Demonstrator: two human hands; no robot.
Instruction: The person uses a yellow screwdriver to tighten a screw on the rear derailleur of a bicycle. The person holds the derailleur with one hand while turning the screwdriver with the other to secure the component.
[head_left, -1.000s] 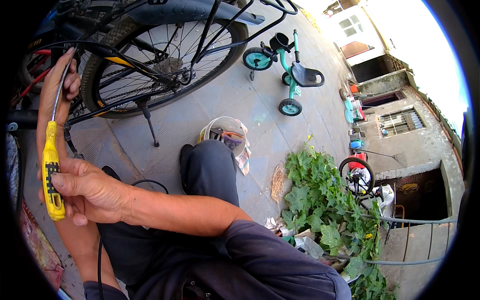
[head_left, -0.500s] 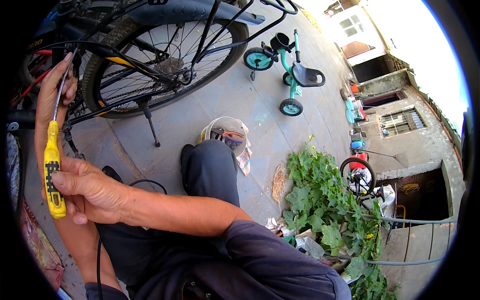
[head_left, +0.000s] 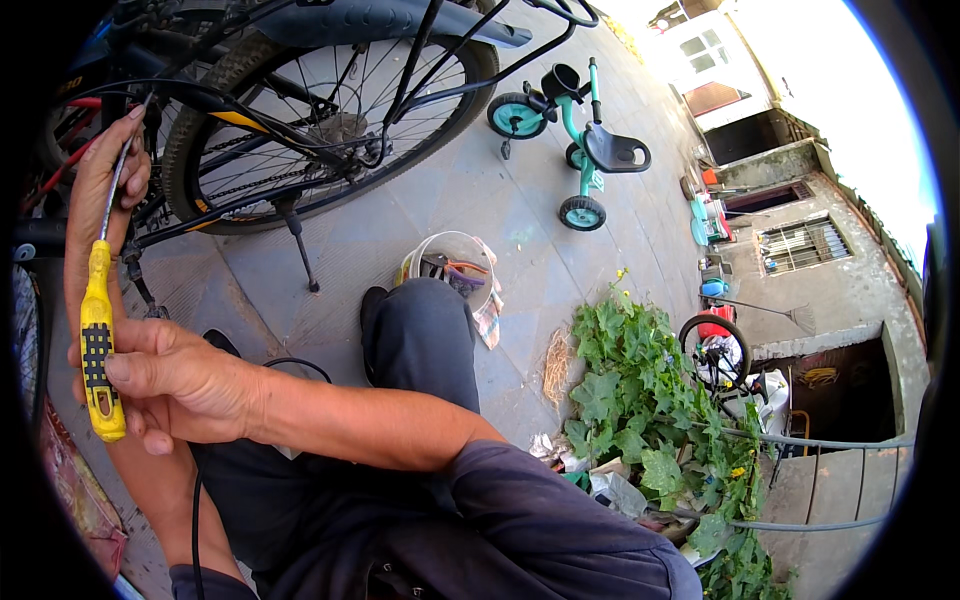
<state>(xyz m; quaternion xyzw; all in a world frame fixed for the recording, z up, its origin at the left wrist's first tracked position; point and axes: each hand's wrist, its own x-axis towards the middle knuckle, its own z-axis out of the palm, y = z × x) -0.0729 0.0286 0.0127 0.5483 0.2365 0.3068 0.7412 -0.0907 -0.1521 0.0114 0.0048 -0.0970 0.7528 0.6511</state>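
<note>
A yellow screwdriver (head_left: 97, 290) with black grip patches stands nearly upright, its long metal shaft pointing up to the bicycle frame. Round its handle are the fingers of my right hand (head_left: 185, 385), thumb pressed on the black patch. My left hand (head_left: 112, 175) is farther up beside the shaft, fingers curled, with one fingertip close to the screwdriver's tip. What those fingers hold is hidden. Both hands are next to the dark bicycle (head_left: 240, 112), just left of its rear wheel. The exact spot the tip touches is too small to tell.
The bicycle's kickstand (head_left: 300, 245) rests on the paving. By my knee stands a white bucket (head_left: 482, 262) with tools and a rag. A teal tricycle (head_left: 582, 150) is beyond it. Leafy plants (head_left: 640, 400) grow at the right. A black cable (head_left: 198, 520) hangs near my left forearm.
The screwdriver handle has shifted slightly left and turned a little in my right hand, so its end slot shows more. My left hand has moved only slightly.
</note>
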